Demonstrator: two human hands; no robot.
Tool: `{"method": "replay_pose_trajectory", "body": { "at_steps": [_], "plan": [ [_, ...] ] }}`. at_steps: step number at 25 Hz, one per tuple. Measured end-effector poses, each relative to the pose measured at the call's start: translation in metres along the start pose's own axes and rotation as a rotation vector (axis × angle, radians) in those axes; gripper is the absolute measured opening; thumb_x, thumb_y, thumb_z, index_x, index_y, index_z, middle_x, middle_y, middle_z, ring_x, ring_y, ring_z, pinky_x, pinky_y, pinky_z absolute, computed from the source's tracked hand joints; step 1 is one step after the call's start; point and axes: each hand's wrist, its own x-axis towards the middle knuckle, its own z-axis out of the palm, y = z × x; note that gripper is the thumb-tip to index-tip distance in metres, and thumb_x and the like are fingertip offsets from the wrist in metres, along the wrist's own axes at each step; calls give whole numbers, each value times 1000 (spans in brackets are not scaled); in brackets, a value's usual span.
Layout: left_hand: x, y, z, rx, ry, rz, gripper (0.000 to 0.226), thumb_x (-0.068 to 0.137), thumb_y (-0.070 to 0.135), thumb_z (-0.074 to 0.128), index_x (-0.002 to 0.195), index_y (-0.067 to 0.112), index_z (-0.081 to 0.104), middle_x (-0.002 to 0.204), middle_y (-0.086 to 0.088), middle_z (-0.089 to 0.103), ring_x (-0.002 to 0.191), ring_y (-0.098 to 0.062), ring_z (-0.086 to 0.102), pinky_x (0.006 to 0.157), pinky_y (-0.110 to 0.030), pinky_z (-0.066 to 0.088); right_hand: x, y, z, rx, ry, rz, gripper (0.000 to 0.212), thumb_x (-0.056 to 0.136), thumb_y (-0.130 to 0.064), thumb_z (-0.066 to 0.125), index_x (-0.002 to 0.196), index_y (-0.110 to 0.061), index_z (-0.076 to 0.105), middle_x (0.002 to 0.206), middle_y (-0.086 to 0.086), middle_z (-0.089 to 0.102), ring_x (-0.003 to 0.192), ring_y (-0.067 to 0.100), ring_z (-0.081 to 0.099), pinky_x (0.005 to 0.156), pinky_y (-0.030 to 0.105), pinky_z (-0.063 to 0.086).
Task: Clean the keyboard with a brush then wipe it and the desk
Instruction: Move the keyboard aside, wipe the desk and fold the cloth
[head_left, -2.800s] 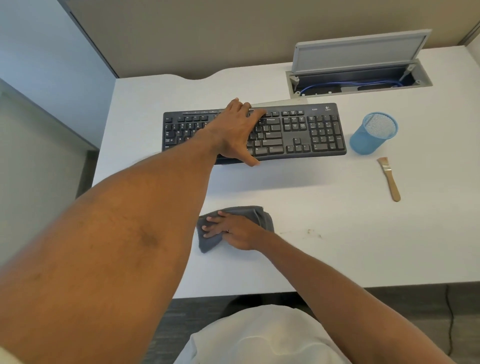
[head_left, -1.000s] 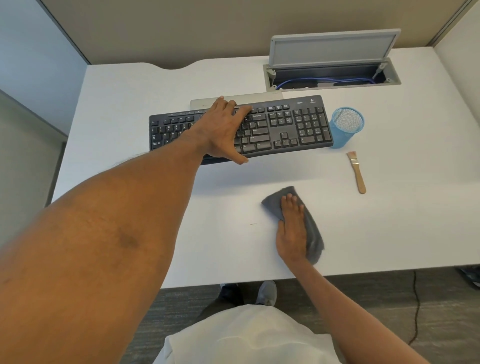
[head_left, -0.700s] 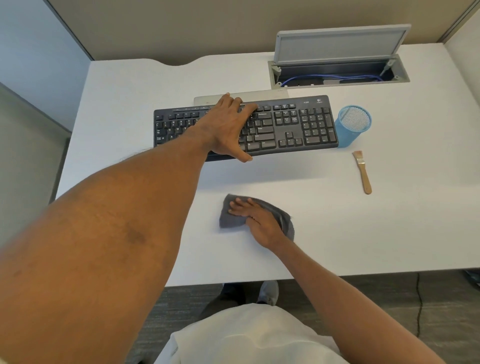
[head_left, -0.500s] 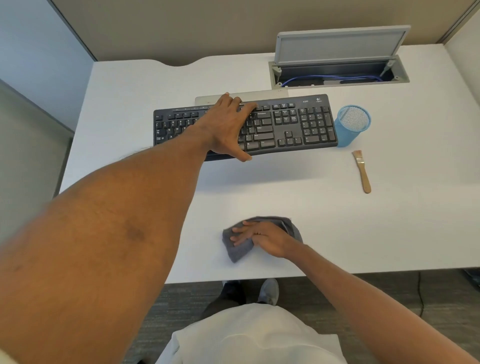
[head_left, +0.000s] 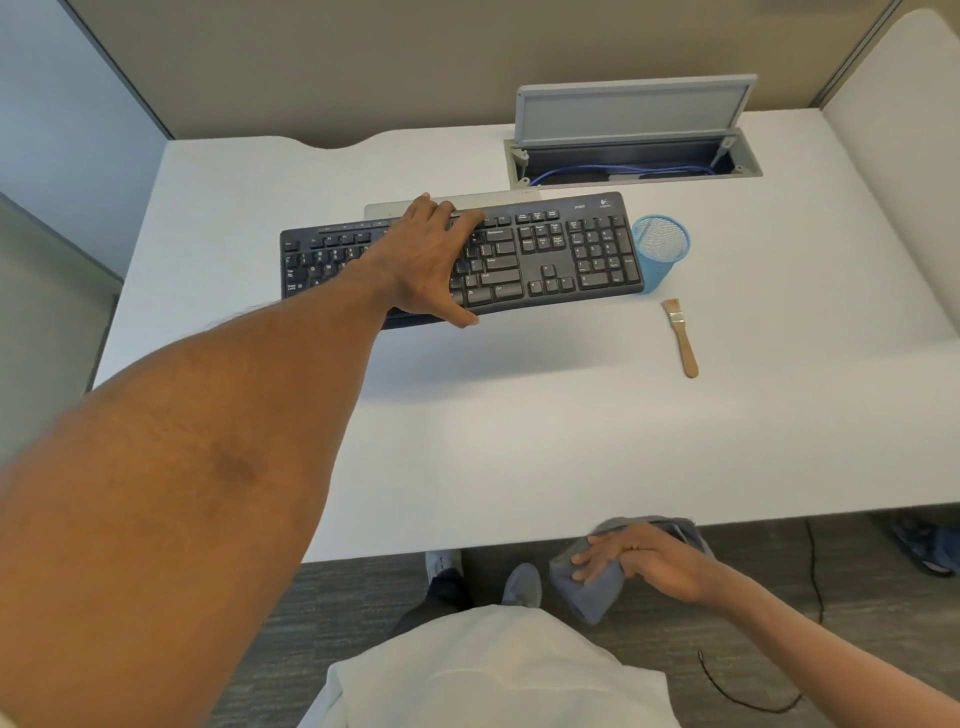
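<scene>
A black keyboard (head_left: 566, 254) is raised off the white desk (head_left: 519, 447) near the back, casting a shadow below it. My left hand (head_left: 431, 260) grips its middle, fingers over the far edge and thumb under the near edge. My right hand (head_left: 644, 558) holds a grey cloth (head_left: 587, 587) just past the desk's front edge, over the floor. A small wooden brush (head_left: 681, 338) lies on the desk to the right of the keyboard, bristles pointing away from me.
A blue mesh cup (head_left: 660, 254) stands at the keyboard's right end. An open cable hatch (head_left: 631, 171) with blue wires sits at the back right. A flat grey slab (head_left: 498, 200) shows behind the keyboard. Partition walls enclose the desk. My shoes and a cable are on the floor.
My right hand has swept the cloth across the desk, then pulled it toward me and off the front edge. My left hand keeps its hold on the keyboard.
</scene>
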Motion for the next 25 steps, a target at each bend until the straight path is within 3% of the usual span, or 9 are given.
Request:
{"method": "replay_pose_trajectory", "body": {
  "at_steps": [3, 8, 11, 14, 17, 20, 21, 23, 25],
  "plan": [
    [-5, 7, -5, 14, 16, 5, 138, 65, 88, 75, 166, 14, 15, 154, -23, 42, 144, -43, 33, 130, -55, 16, -46, 38, -15, -350, 45, 249, 42, 91, -9, 49, 85, -43, 72, 107, -16, 69, 110, 8, 63, 98, 24, 47],
    [-11, 10, -11, 24, 16, -7, 139, 64, 88, 76, 166, 15, 16, 152, -23, 42, 143, -44, 34, 128, -56, 20, -88, 29, -32, 106, 332, 233, 43, 91, 9, 47, 89, -14, 83, 96, 6, 79, 97, 27, 71, 91, 39, 53],
    [-13, 11, -13, 38, 20, -11, 139, 63, 89, 75, 165, 15, 17, 151, -23, 43, 141, -44, 34, 126, -56, 23, -102, -7, -43, 347, 596, 181, 38, 92, 1, 51, 106, -18, 81, 110, 3, 78, 107, 25, 70, 101, 52, 51],
    [-14, 10, -14, 49, 14, -9, 143, 57, 97, 65, 165, 17, 16, 151, -22, 43, 141, -44, 34, 126, -58, 24, -98, -62, -45, 459, 855, 1, 42, 98, 2, 44, 116, -18, 75, 110, 2, 78, 103, 20, 71, 95, 45, 51],
    [-15, 9, -15, 55, 14, -11, 144, 53, 101, 54, 164, 18, 16, 149, -20, 44, 140, -44, 35, 125, -59, 26, -63, -82, -37, 300, 1072, -64, 47, 105, -5, 39, 138, -28, 63, 125, -3, 71, 114, 13, 66, 100, 38, 50],
    [-15, 5, -15, 51, 24, -1, 142, 53, 100, 56, 164, 19, 17, 146, -19, 46, 137, -41, 36, 124, -57, 28, -11, -57, -12, 44, 1004, 74, 50, 110, -29, 33, 159, -38, 31, 147, 12, 55, 125, 28, 60, 105, 46, 50],
    [-15, 4, -15, 52, 27, 0, 142, 52, 100, 55, 164, 19, 18, 145, -19, 46, 136, -40, 36, 125, -56, 27, 5, -47, -3, -135, 936, 103, 54, 110, -38, 26, 163, -32, 20, 163, 10, 36, 146, 25, 41, 118, 46, 37],
    [-15, -3, -16, 56, 26, -3, 143, 51, 100, 53, 164, 18, 18, 144, -19, 46, 136, -40, 37, 126, -55, 24, 23, -36, -2, -451, 853, 103, 64, 106, -44, 14, 164, -17, 13, 172, 4, 5, 157, 13, -1, 130, 40, 9],
    [-14, -11, -16, 61, 15, -7, 144, 51, 100, 51, 164, 17, 17, 146, -20, 46, 137, -41, 37, 128, -55, 22, 27, -31, -20, -639, 786, 87, 64, 105, -41, 13, 163, -13, 13, 171, 4, 3, 157, 13, -5, 128, 31, 0]
  ]
}}
